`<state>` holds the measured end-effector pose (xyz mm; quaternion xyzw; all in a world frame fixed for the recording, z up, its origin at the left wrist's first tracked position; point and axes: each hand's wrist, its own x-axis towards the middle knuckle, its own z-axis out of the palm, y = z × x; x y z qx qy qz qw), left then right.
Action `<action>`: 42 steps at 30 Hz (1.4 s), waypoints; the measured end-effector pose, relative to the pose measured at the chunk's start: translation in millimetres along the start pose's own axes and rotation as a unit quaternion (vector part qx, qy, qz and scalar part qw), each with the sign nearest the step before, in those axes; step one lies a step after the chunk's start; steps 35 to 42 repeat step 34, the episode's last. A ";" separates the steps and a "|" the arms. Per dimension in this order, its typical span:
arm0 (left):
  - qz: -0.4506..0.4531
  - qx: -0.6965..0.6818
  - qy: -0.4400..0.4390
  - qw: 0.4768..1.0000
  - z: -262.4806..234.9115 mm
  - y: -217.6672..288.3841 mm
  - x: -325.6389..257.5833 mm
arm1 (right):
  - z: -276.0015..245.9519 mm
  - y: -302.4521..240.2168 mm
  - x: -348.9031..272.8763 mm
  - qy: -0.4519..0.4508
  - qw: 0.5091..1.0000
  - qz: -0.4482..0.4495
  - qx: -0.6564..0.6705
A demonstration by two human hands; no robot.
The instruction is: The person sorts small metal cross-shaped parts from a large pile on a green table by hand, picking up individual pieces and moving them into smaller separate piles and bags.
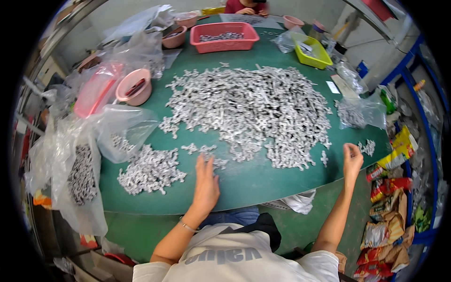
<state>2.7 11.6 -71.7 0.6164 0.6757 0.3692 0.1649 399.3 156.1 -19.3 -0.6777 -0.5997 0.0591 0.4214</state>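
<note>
A broad heap of small silvery-grey metal parts (pixel 253 108) covers the middle of the green table. My left hand (pixel 206 185) is over the near side, fingers stretched forward and apart, the tips at a few loose parts (pixel 219 163) between the heap and a smaller pile (pixel 152 170) on the left. No part shows in its grip. Near the table's right edge, my right hand (pixel 352 162) is closed with its fingers curled together; what they hold, if anything, is hidden. Just beside it lies a little cluster of parts (pixel 368 147), and a single part (pixel 324 159) sits to its left.
Clear plastic bags with parts (pixel 82 175) crowd the left edge. A pink bowl (pixel 134 87), a red-pink tub (pixel 224 38) and a yellow-green basket (pixel 313 52) stand around the heap. Another bag (pixel 352 113) lies right. Across the table, a person's hands (pixel 251 11) work over a sheet.
</note>
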 end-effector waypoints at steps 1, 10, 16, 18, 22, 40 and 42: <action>0.001 -0.002 0.000 1.000 2.8 -1.6 0.3 | 15.8 -31.9 -17.8 -0.060 0.992 -0.061 0.088; 0.019 -0.262 -0.013 0.965 -10.2 28.6 8.4 | 133.3 -171.8 -97.2 -0.243 0.946 -0.208 -0.059; 0.000 -0.225 0.039 0.974 -37.4 11.4 -23.9 | 134.3 -165.3 -103.1 -0.182 0.955 -0.230 0.036; 0.001 -0.238 0.033 0.971 -40.3 10.7 -29.5 | 130.6 -158.4 -100.4 -0.148 0.960 -0.210 0.111; -0.017 -0.328 0.006 0.945 -41.7 18.4 -31.7 | 103.5 -175.6 -119.1 -0.341 0.806 0.175 0.452; -0.089 -0.578 -0.172 0.793 -48.6 35.4 -5.6 | 76.6 -207.7 -160.6 -0.392 0.825 0.011 0.408; -0.089 -0.578 -0.172 0.793 -48.6 35.4 -5.6 | 76.6 -207.7 -160.6 -0.392 0.825 0.011 0.408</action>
